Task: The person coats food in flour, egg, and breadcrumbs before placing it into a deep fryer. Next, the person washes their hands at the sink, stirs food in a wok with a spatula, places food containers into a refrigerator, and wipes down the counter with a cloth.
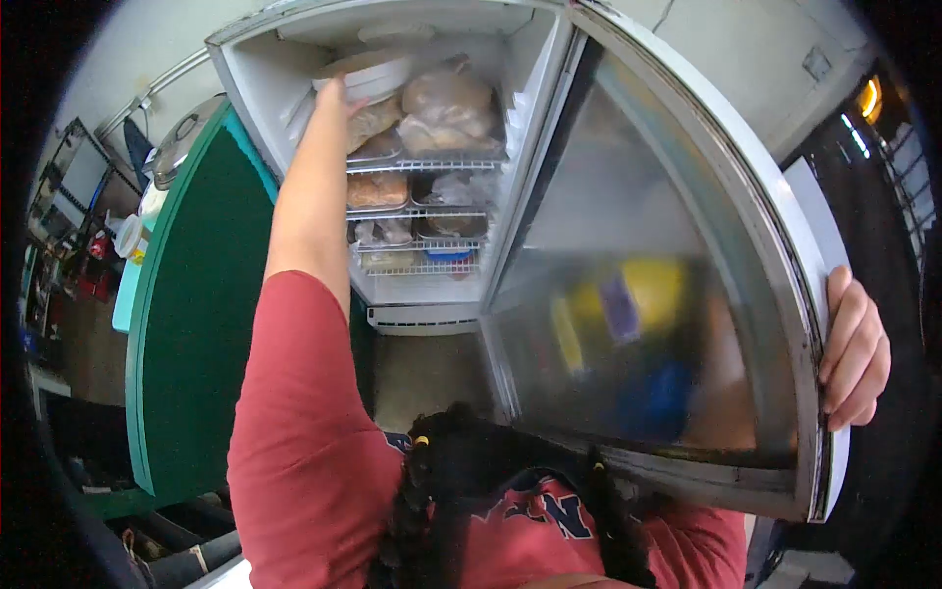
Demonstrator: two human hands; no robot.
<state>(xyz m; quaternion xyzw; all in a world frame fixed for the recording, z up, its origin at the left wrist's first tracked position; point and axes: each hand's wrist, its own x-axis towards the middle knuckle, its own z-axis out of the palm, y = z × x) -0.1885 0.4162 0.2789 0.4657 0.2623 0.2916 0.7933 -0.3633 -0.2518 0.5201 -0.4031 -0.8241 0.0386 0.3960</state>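
My left hand (pixel 340 98) is raised to the top shelf of an upright refrigerator, closed on the near edge of a white container (pixel 378 77). The container is tilted over a bagged item (pixel 373 123). To its right sits a large clear plastic bag (pixel 449 103) with pale contents I cannot make out. Out to the right, my right hand (pixel 856 351) has its fingers wrapped round the edge of the refrigerator door (pixel 810 393), which stands swung out. Its glass pane looks fogged.
Lower wire shelves (pixel 422 214) carry trays and bagged food. A green panel (pixel 186 304) stands close on the left, with a lidded pot (pixel 182 142) and a white tub (pixel 130 238) beyond it. Dark bins (pixel 182 540) lie at the lower left.
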